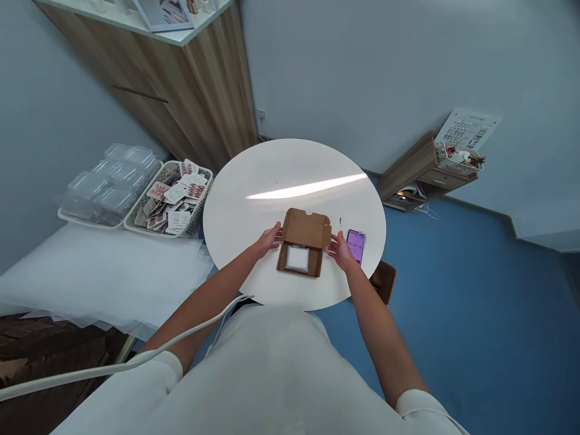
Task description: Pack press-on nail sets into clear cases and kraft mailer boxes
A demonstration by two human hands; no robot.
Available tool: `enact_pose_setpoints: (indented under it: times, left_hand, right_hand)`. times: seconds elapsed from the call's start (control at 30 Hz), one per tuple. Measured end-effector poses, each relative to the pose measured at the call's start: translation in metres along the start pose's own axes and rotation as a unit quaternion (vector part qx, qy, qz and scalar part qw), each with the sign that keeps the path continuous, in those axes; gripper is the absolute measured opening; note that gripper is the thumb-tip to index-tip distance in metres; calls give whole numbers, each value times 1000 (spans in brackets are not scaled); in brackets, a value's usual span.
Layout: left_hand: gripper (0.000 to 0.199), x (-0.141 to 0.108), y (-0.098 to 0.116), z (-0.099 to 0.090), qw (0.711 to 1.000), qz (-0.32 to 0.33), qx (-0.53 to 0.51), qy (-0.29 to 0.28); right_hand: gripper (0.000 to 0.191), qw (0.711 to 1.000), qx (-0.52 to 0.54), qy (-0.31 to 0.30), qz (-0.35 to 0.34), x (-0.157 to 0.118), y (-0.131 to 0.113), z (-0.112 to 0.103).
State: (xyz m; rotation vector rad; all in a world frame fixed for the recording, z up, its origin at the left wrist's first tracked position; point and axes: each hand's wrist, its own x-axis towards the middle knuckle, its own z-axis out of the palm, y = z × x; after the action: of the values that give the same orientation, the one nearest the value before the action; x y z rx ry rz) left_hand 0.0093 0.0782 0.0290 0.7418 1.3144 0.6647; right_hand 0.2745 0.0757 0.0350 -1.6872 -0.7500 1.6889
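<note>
An opened brown cardboard box (306, 228) lies on the round white table (254, 175), its lid raised on the far side. Inside the box is a white packet (297, 258). My left hand (269, 239) is at the left side of the box, fingers apart, their tips close to the lid's edge. On the right, my right hand (341, 249) has its fingers spread beside the box, holding nothing that shows. A phone (356, 245) with a purple screen lies just right of my right hand.
Left of the table, a white basket of printed cards (174, 196) stands beside a tray of clear plastic boxes (113, 184). A brown bin (383, 281) is below the table's right edge. A white cable (181, 336) crosses my left arm.
</note>
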Motion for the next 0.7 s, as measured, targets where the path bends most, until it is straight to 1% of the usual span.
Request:
enact_pose_setpoints:
  times: [0.07,0.17,0.23,0.33,0.4,0.47,0.6,0.7]
  left_hand:
    - [63,-3,2,6,999,29,0,-22]
    - [64,-10,2,10,997,76,-13,-31]
    - [65,-16,-2,10,995,96,-10,-20]
    - [67,-25,-14,10,995,93,14,16]
    - [68,-32,-22,9,996,78,26,20]
    - [68,-38,-29,6,997,64,34,1]
    - [62,-48,-33,-3,997,38,48,-45]
    - [57,-55,-34,-7,994,35,75,-64]
  right_hand:
    - [65,999,-39,-24,-27,-1,-6,6]
    - [67,990,-99,-46,-92,-8,-8,11]
    - [69,981,-134,-47,-134,-15,-4,12]
    - [71,969,-176,-33,-171,-27,8,9]
    - [72,967,-189,-20,-172,-34,17,5]
    - [75,970,-183,-23,-160,-41,23,1]
    - [74,976,-162,-83,-123,-54,24,-3]
    - [64,969,-186,-125,-106,-62,23,-1]
